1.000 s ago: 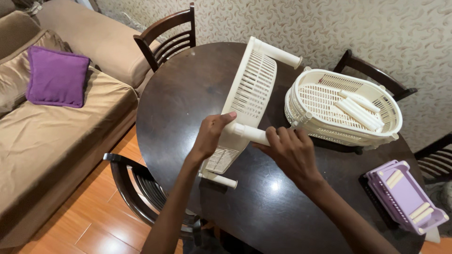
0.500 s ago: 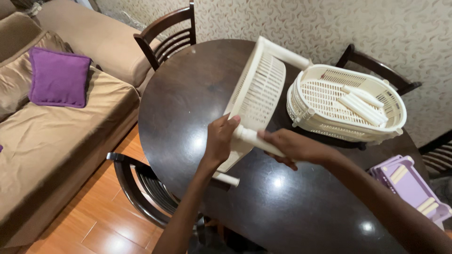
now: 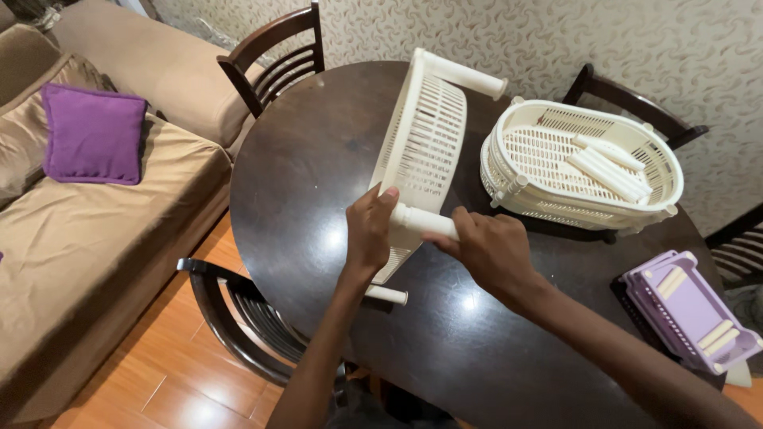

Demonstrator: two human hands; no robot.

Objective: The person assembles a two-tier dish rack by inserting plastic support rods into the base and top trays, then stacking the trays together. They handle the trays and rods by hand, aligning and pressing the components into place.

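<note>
A cream plastic slatted rack tray [image 3: 425,143] stands on its side on the dark round table [image 3: 318,159], with white tube legs sticking out from its corners. My left hand [image 3: 369,230] grips the tray's near edge. My right hand [image 3: 489,250] is closed around one white tube leg [image 3: 425,222] at the tray's near side. Another short tube leg [image 3: 387,295] pokes out below, near the table surface.
A stack of cream oval baskets [image 3: 584,171] holding several loose white tubes sits at the far right. A purple tray [image 3: 690,314] lies at the table's right edge. Dark wooden chairs [image 3: 238,318] ring the table. A tan sofa with a purple cushion [image 3: 94,133] is at the left.
The tray has been tipped a little more upright and shifted slightly. My right hand has slid along and closed on the near tube leg. My left hand keeps its grip.
</note>
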